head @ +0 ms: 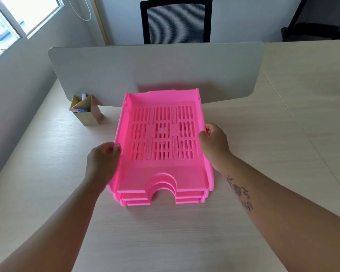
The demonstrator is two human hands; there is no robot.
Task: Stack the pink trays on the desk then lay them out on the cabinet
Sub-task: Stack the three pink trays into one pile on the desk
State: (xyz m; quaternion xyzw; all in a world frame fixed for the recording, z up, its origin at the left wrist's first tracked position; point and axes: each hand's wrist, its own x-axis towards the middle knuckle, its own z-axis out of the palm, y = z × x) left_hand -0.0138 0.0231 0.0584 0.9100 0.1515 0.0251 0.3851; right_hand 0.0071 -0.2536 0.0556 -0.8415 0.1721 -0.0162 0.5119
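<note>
Three pink slotted trays sit nested in one stack (161,173) on the pale wood desk (165,232), in front of the grey divider. The top tray (162,132) shows its slotted floor and a half-round cutout at the near edge. My left hand (103,160) pinches the left side wall of the top tray. My right hand (214,142) grips the right side wall, thumb over the rim. The lower trays show only as near edges under the top one.
A grey divider panel (155,69) stands across the desk behind the stack. A cardboard pen holder (85,110) with markers sits at the back left. A black mesh chair (176,20) stands beyond the divider. A window is at the far left.
</note>
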